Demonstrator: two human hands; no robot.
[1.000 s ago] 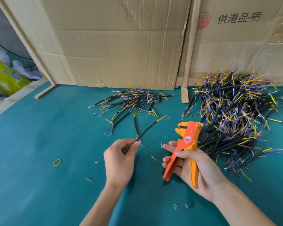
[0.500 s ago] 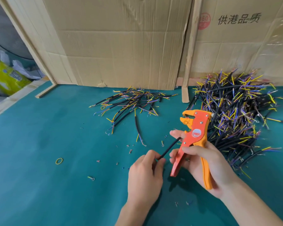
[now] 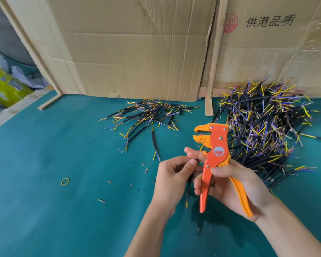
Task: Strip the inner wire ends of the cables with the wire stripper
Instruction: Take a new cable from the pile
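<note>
In the head view, an orange wire stripper (image 3: 214, 154) is gripped upright in the right hand (image 3: 235, 184), its fingers curled round the handles and its jaws parted with nothing between them. A black cable (image 3: 188, 188) is pinched by the left hand (image 3: 171, 179) just beside the stripper's handles; its lower end with coloured inner wires hangs below the hands.

A small pile of cables (image 3: 150, 114) lies at the back centre of the green table (image 3: 44, 164); a far larger heap (image 3: 263, 125) lies to the right. Which pile is finished cannot be told, so most of the work is judged still open. Insulation scraps (image 3: 146, 170) are scattered near the hands.

Movement is bounded behind by the cardboard wall (image 3: 137, 52) and on the right by the heap; free surface is left on the near left.
</note>
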